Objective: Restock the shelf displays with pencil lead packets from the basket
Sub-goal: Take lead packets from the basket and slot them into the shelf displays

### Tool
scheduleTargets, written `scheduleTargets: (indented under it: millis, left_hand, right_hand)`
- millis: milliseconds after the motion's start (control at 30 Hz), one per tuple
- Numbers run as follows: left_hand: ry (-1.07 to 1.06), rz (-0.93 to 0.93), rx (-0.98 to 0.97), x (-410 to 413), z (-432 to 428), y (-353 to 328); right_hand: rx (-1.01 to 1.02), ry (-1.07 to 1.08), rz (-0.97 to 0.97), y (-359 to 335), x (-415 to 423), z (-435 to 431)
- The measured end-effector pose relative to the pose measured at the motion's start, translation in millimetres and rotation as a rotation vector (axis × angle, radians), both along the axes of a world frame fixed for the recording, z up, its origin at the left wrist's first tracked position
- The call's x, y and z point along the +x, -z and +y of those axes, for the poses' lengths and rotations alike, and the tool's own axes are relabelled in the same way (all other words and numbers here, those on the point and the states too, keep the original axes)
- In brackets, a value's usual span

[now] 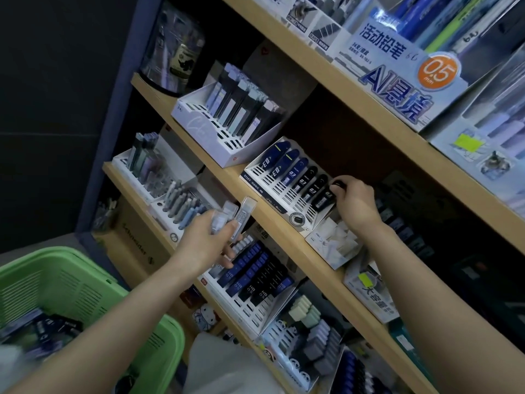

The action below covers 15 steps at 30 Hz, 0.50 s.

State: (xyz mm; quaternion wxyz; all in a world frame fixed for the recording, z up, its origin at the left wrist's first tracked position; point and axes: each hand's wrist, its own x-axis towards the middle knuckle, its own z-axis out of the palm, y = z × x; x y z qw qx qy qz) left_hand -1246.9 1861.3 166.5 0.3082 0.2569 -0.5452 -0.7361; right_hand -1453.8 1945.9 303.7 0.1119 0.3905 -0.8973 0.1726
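Observation:
My left hand [208, 240] grips a small bunch of clear grey pencil lead packets [234, 216] in front of the shelf edge. My right hand [353, 199] pinches a black lead packet [336, 185] at the right end of a white slotted display [272, 200], where blue and black packets stand in a row. The green basket [65, 282] at lower left holds more dark packets [45, 327].
Wooden shelves [312, 257] slope across the view. A white display of grey and black packets [241, 115] stands to the upper left. Below sits a tray of blue and black HB packets [255, 277]. Boxes of mechanical pencils [397, 66] fill the top shelf.

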Motion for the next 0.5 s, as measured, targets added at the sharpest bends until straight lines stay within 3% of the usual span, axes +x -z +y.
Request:
scheduleTargets:
  millis: [267,500]
  left_hand:
    - [-0.002,-0.009,-0.011,-3.3,-2.5,6.6]
    - [-0.001,-0.023,-0.014,-3.6,-3.8,8.2]
  right_hand:
    - [-0.083,-0.017,-0.066,-1.0,-3.5,-0.9]
    - [-0.005,0.009,-0.103,-2.1,-1.1,-0.8]
